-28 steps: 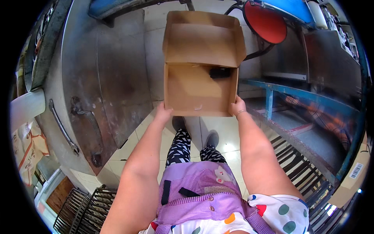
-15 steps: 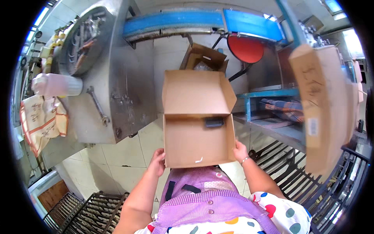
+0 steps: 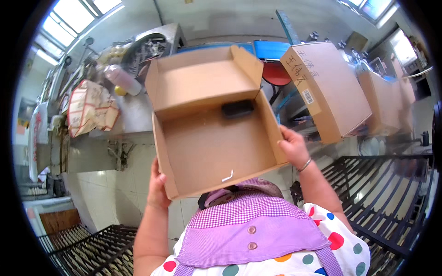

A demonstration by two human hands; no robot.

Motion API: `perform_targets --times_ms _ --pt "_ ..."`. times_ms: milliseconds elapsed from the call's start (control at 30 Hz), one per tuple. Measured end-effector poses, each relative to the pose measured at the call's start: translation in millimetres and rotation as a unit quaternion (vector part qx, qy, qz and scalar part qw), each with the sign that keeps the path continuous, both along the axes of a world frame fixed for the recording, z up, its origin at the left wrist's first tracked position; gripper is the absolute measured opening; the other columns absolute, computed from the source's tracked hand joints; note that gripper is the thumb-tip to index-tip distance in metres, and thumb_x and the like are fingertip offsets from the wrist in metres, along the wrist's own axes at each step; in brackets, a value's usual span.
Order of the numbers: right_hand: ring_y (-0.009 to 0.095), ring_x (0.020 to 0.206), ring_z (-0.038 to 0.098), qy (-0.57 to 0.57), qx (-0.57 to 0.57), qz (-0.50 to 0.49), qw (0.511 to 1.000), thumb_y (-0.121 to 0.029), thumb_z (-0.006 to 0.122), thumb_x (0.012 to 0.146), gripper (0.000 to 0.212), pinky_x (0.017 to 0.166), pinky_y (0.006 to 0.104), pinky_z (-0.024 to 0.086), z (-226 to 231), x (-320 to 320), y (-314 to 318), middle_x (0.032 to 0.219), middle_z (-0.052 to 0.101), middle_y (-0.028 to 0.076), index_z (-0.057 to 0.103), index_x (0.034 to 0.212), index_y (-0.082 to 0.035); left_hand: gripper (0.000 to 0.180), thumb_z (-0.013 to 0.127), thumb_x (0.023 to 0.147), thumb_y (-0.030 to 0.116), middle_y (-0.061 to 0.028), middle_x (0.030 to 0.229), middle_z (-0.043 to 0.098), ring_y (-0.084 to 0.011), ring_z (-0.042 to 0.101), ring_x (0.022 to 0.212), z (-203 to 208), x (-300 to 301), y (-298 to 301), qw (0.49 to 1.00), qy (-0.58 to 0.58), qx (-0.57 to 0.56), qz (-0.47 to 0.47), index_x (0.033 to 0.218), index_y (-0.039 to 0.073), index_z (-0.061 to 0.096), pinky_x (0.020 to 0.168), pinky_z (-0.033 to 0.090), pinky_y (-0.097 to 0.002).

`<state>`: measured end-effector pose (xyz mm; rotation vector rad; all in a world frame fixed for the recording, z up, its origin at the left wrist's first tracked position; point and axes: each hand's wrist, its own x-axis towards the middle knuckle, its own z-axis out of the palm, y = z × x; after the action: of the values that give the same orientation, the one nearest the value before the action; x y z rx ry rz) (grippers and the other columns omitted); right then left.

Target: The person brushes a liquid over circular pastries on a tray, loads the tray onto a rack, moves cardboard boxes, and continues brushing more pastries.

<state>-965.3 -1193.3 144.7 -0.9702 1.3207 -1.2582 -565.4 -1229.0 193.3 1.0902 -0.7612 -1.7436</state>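
Note:
Between my hands is an open brown cardboard box [image 3: 202,147], its lid folded back on the far side. A dark, block-shaped object [image 3: 237,109] lies in its far right corner. Near the front wall inside rests a small bent white piece [image 3: 227,176]. My left hand [image 3: 159,184] grips the near left corner, the thumb showing at the wall and the other fingers mostly hidden. My right hand [image 3: 293,146], with a bracelet at the wrist, clasps the right wall. The box is held up in front of my apron, tilted slightly.
To the right stands a large closed carton [image 3: 329,92] with more cartons behind it. A metal bench [image 3: 138,108] on the left carries a cloth bag [image 3: 90,110] and a pinkish plastic bottle [image 3: 123,79]. Black slatted racks [image 3: 368,198] flank me. A red stool [image 3: 276,73] stands beyond the box.
The box has come up closer and turned slightly, with both hands still on it. My view has shifted upward, bringing more of the windows and wall into sight.

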Motion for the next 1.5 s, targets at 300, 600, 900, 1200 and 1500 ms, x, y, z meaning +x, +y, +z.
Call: perform_targets --times_ms 300,600,900,1200,1500 --pt "0.014 0.080 0.061 -0.047 -0.070 -0.020 0.996 -0.002 0.056 0.072 0.043 0.070 0.0248 0.050 181 -46 -40 0.096 0.064 0.009 0.058 0.114 0.005 0.048 0.046 0.090 0.039 -0.0090 0.113 0.059 -0.0221 0.059 0.101 166 -22 -87 0.987 0.047 -0.086 -0.126 0.123 0.004 0.049 0.087 0.048 -0.0362" --pt "0.016 0.090 0.058 -0.120 -0.147 -0.140 0.972 -0.028 0.059 0.087 0.040 0.078 0.0299 0.049 226 -138 14 0.097 0.063 0.005 0.054 0.117 -0.003 0.050 0.049 0.087 0.032 -0.0093 0.120 0.054 -0.0220 0.055 0.108 186 -105 -112 0.941 0.137 -0.178 -0.253 0.130 0.007 0.042 0.087 0.047 -0.0370" --pt "0.026 0.106 0.056 -0.178 -0.171 -0.310 0.918 -0.067 0.030 0.088 0.072 0.096 0.0367 0.040 245 -225 54 0.110 0.063 0.010 0.051 0.117 -0.005 0.067 0.058 0.082 0.036 -0.0126 0.128 0.050 -0.0249 0.051 0.114 154 -178 -112 0.885 0.197 -0.222 -0.358 0.136 0.004 0.036 0.095 0.042 -0.0393" --pt "0.021 0.113 0.051 -0.117 -0.291 -0.231 0.921 -0.061 0.034 0.091 0.069 0.100 0.0348 0.036 283 -246 75 0.123 0.054 0.009 0.041 0.132 -0.005 0.066 0.057 0.077 0.023 -0.0114 0.126 0.049 -0.0242 0.051 0.112 143 -279 -145 0.880 0.235 -0.111 -0.398 0.137 0.004 0.036 0.091 0.045 -0.0375" --pt "0.018 0.097 0.057 -0.058 -0.242 -0.408 0.878 -0.059 0.046 0.088 0.062 0.088 0.0293 0.045 274 -277 43 0.116 0.058 0.007 0.053 0.121 -0.008 0.068 0.060 0.076 0.025 -0.0132 0.123 0.051 -0.0255 0.053 0.109 128 -356 -229 0.801 0.229 -0.064 -0.549 0.136 0.003 0.035 0.090 0.046 -0.0381"
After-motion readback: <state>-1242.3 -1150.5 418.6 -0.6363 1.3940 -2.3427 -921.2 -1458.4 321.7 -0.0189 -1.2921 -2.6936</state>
